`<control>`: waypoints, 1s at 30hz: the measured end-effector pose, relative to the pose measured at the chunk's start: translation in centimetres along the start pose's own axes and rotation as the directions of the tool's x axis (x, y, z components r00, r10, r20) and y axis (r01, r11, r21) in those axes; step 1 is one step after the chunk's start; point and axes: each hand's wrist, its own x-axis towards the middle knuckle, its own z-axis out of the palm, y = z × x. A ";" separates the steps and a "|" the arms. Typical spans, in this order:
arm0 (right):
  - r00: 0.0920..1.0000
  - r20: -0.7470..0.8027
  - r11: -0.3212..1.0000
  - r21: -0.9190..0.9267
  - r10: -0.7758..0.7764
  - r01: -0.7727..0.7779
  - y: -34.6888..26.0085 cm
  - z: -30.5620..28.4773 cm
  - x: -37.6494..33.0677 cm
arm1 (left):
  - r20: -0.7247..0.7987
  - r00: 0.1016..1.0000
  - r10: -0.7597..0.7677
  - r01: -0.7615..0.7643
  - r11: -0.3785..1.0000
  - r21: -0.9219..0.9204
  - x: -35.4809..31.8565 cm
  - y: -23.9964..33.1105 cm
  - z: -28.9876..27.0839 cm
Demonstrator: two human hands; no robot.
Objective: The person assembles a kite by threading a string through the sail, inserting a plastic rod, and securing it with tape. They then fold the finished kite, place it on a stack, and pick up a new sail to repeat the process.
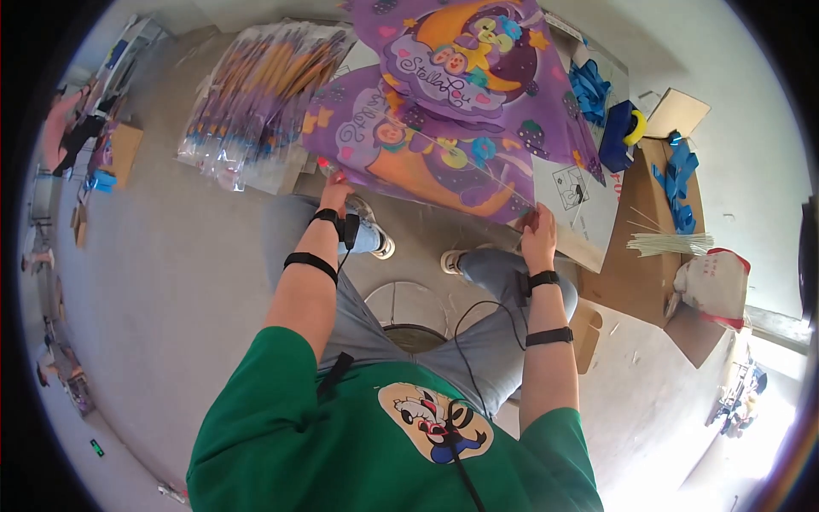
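A purple kite (461, 175) with cartoon prints spreads over the worktop in front of me, its near edge folded over toward me. At the left end of that edge my left hand (335, 192) has its fingers closed on the fabric, beside a small red spot. My right hand (538, 235) pinches the near right corner, with the fingertips partly hidden. A second purple printed panel (465, 51) lies farther back, overlapping the first. Thin pale lines, string or rods, cross the folded part.
Clear bags of folded kites (256, 98) are piled at the left. To the right are a blue tape dispenser (618, 136), blue ribbons (680, 183), a bundle of thin white rods (670, 245) on a cardboard box (636, 277), and a white and red bag (715, 286). A cable hangs by my right arm.
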 end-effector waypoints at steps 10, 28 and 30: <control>0.990 0.114 0.970 -0.217 -0.089 0.112 -1.7 -0.3 -0.4 | 0.139 0.990 0.017 -0.016 1.000 -0.012 1.2 -2.4 0.4; 0.986 0.117 0.973 -0.188 -0.115 0.135 -1.6 -0.7 -0.4 | 0.168 0.969 0.183 -0.247 0.769 0.589 -5.8 7.5 -0.5; 0.986 0.125 0.972 -0.192 -0.115 0.138 -1.6 -0.8 -0.4 | 0.199 0.936 0.289 -0.349 0.702 0.621 -9.3 11.8 -0.7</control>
